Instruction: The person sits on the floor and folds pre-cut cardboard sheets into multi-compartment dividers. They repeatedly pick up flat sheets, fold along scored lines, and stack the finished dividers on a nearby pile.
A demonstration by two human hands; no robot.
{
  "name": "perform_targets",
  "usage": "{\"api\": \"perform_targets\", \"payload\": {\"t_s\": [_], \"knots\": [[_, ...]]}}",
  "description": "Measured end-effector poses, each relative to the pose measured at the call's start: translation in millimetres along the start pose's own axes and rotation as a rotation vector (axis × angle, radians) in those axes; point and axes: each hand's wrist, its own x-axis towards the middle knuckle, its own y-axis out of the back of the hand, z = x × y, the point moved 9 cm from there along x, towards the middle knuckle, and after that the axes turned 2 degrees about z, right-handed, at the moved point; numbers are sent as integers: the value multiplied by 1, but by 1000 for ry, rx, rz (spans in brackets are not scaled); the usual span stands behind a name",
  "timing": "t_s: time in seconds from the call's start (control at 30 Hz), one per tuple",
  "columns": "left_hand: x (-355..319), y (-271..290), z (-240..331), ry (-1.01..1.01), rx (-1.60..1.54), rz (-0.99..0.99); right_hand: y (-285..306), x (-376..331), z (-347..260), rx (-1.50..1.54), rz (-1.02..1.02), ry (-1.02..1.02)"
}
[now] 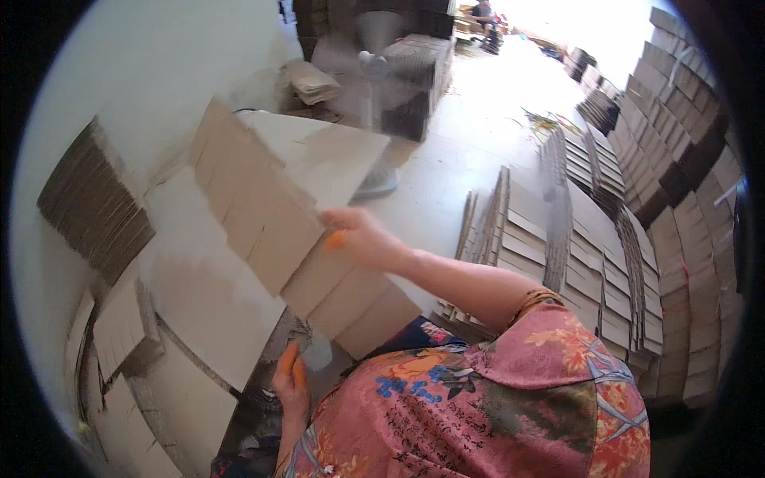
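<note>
My right hand point(358, 237), with an orange finger cover, is closed at the right edge of a tan cardboard panel point(247, 195) marked with crosswise fold lines. The panel lies slanted over a pale board. A second creased cardboard piece point(355, 299) lies under my right forearm and reaches toward my lap. Lower down, my left hand point(292, 384) is beside the board's near edge, away from the cardboard. Its orange-covered finger points upward and nothing shows in it. Some of its fingers are hidden.
A pale work board point(207, 275) spreads before me. Cardboard stacks stand at the left wall point(96, 203) and lower left point(127, 327). More bundles point(518, 231) and a tall stacked wall point(677, 143) are at right. A fan point(370, 88) stands ahead; a person point(484, 12) is far off.
</note>
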Motion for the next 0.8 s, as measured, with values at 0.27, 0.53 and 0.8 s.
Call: {"api": "perform_targets", "payload": {"t_s": [0.27, 0.53, 0.8], "knots": [[-23, -15, -50, 167, 131, -213, 206, -68, -99, -785, 710, 154], [-34, -8, -68, 258, 140, -216, 351, -167, 181, -1533, 781, -712], [6, 102, -18, 180, 251, 119, 416, -220, 353, -1861, 494, -996]]}}
